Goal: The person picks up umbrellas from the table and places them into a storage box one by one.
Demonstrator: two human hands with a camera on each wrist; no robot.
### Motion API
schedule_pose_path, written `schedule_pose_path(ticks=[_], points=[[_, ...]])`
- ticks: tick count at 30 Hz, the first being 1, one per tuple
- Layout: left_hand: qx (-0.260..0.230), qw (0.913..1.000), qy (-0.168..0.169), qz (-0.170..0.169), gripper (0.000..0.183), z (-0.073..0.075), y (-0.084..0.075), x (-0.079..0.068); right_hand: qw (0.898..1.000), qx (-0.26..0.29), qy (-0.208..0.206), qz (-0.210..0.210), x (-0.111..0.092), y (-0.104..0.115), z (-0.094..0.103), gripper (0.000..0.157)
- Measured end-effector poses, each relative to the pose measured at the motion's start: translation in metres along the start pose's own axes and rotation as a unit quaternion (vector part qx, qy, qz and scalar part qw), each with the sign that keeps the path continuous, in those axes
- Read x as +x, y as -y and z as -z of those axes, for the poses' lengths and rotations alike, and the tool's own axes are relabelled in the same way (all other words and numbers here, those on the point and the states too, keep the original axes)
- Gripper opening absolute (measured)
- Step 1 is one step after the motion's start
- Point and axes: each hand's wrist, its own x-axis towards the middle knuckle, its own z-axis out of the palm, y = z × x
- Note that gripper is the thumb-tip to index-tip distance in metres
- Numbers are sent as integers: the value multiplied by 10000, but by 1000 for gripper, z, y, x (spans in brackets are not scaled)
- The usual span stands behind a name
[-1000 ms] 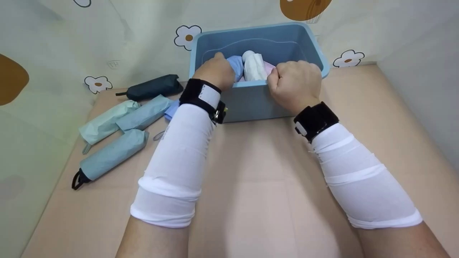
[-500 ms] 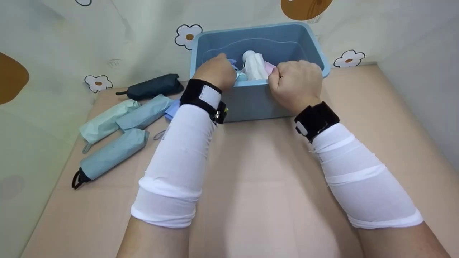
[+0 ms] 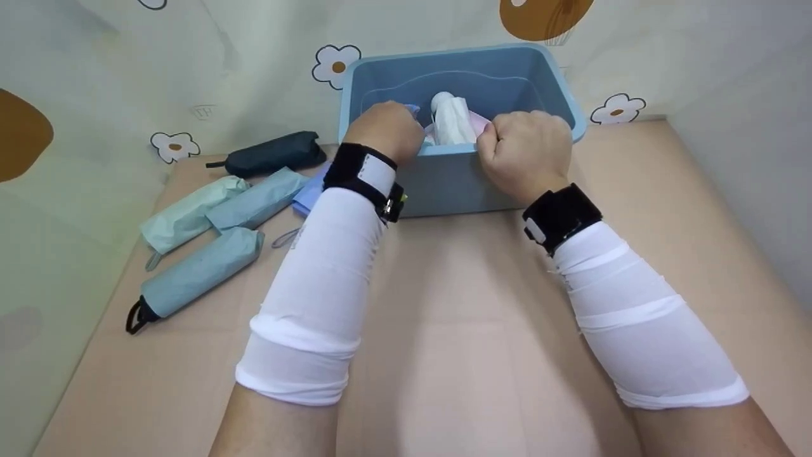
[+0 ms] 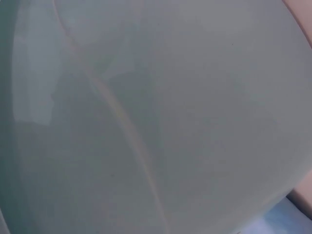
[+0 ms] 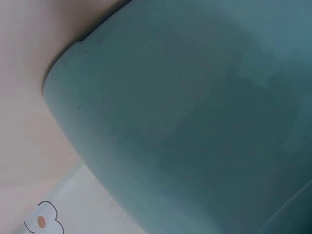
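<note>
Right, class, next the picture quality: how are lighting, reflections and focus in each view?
Head: fairly even light, soft shadows on the table. Left wrist: the bin looks soft and low-contrast, with pale, reflection-like patches at left. Right wrist: a dark area shades the bin, while the outline of the printed flower looks crisper.

Bin point(image 3: 466, 184) blue; sleeves point(image 3: 317, 273) white; wristbands point(image 3: 564, 212) black; tabletop point(image 3: 450, 279) peach; wall point(image 3: 254, 70) pale, flower-patterned.

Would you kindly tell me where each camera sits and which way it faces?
Head: on the person's head, facing forward and down at the blue bin; left hand, right hand and white sleeves show.
Left wrist: on that wrist, facing the bin's wall; no hand discernible.
Right wrist: likewise, with a printed flower beyond; no hand discernible.
All three share the bin.
</note>
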Motion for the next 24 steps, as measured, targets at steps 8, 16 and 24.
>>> schedule_pose_path(ticks=[8, 16, 24], points=[[189, 9994, -283, 97, 48, -1, 1, -6, 10000, 29, -15, 22, 1, 2, 0, 50], [218, 9802, -1860, -637, 50, -25, 14, -12, 10000, 55, -1, -26, -2, 1, 0, 50], [240, 9527, -2618, -1524, 56, -47, 60, -34, 9999, 80, 59, -48, -1, 1, 2, 48]])
